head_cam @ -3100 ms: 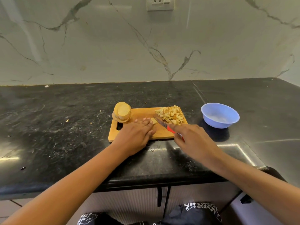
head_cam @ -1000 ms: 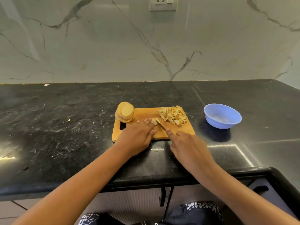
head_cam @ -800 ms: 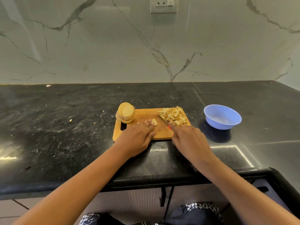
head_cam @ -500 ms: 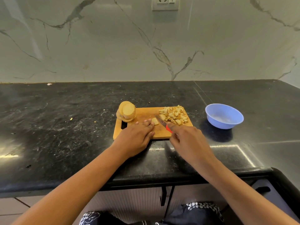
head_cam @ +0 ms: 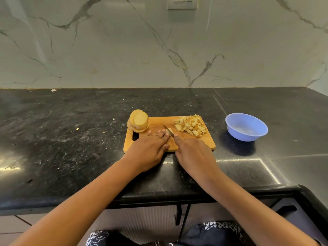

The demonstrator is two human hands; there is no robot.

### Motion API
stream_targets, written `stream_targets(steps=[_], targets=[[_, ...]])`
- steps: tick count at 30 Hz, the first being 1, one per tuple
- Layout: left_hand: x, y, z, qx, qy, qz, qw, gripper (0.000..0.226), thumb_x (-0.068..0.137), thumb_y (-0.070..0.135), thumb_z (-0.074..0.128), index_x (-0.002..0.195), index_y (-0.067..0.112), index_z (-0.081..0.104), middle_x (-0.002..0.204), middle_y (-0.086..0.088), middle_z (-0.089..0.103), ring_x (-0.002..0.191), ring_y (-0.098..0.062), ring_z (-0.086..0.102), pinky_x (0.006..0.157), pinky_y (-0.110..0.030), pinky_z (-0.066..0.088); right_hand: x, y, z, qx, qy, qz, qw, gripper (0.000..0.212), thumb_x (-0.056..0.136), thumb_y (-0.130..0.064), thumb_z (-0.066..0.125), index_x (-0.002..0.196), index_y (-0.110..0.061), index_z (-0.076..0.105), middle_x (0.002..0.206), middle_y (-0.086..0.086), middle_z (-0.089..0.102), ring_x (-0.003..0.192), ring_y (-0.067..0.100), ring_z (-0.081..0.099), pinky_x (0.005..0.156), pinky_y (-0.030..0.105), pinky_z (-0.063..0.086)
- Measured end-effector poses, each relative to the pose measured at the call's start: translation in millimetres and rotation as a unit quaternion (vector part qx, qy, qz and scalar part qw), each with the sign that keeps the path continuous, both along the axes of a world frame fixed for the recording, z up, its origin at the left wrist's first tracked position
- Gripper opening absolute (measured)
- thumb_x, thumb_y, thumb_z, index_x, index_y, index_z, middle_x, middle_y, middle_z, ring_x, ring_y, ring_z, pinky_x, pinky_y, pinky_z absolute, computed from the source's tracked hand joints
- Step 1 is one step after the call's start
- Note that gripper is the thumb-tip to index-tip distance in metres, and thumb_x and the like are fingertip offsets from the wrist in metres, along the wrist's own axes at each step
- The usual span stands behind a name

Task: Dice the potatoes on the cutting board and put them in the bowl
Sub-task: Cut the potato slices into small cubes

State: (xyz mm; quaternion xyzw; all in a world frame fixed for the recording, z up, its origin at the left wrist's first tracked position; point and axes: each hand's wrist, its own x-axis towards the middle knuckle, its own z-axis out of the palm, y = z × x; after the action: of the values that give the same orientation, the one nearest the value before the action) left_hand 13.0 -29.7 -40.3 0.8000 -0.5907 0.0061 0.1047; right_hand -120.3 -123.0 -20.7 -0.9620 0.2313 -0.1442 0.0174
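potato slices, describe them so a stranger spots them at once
On the black counter lies a wooden cutting board. At its far left corner stands the stack of potato slices: big round discs, unlike the heap of small cubes at its right.

Half a second on: knife blade [head_cam: 168, 130] is off the diced pile [head_cam: 190, 125] at 1 o'clock. It now lies across the small potato piece [head_cam: 170, 129] at cutting board [head_cam: 156, 121] centre, against the left grip [head_cam: 150, 150] fingertips. The right grip [head_cam: 193, 153] has shifted toward 9 o'clock, and the red handle is now covered.
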Motion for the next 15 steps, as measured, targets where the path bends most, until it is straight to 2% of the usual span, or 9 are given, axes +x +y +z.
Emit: stream_targets(steps=[2,6,9,15], targets=[[-1.1,-0.6,0.2,0.004,-0.008,0.002,1.0,0.067,0.091,0.046,0.012,0.15,0.017,0.025,0.157,0.0,0.021,0.145,-0.011,0.017,0.117,-0.031,0.006,-4.4,2.8,-3.9,-0.018,0.022,-0.001,1.0,0.052,0.101,-0.021,0.035,0.15,-0.018,0.02,0.11,0.006,0.059,0.094,0.024,0.057,0.062,0.03,0.035],[0.2,-0.7,-0.7,0.006,-0.014,0.004,1.0,0.052,0.103,0.039,0.023,0.15,0.017,0.023,0.157,0.001,0.019,0.145,-0.01,0.014,0.117,-0.029,0.005,-32.4,12.8,-10.9,-0.026,0.037,0.019,0.999,0.057,0.101,-0.021,0.036,0.152,-0.019,0.009,0.11,0.002,0.055,0.088,0.019,0.057,0.064,0.029,0.041],[-0.1,1.0,0.6,-0.011,0.01,0.007,1.0,0.049,0.103,0.036,0.029,0.149,0.018,0.028,0.156,0.002,0.022,0.144,-0.008,0.016,0.116,-0.026,0.005,-41.8,10.8,-5.6,-0.011,0.009,0.019,1.0,0.053,0.102,-0.027,0.031,0.151,-0.022,0.014,0.109,0.0,0.056,0.089,0.018,0.058,0.07,0.03,0.046],[-1.2,3.3,3.9,-0.027,0.009,0.009,1.0,0.046,0.103,0.035,0.031,0.146,0.018,0.036,0.153,0.002,0.03,0.143,-0.007,0.021,0.115,-0.025,0.006,-22.9,-4.4,-3.4,-0.004,-0.022,-0.015,1.0,0.051,0.1,-0.025,0.034,0.15,-0.02,0.023,0.104,0.001,0.059,0.086,0.019,0.057,0.066,0.029,0.043]])
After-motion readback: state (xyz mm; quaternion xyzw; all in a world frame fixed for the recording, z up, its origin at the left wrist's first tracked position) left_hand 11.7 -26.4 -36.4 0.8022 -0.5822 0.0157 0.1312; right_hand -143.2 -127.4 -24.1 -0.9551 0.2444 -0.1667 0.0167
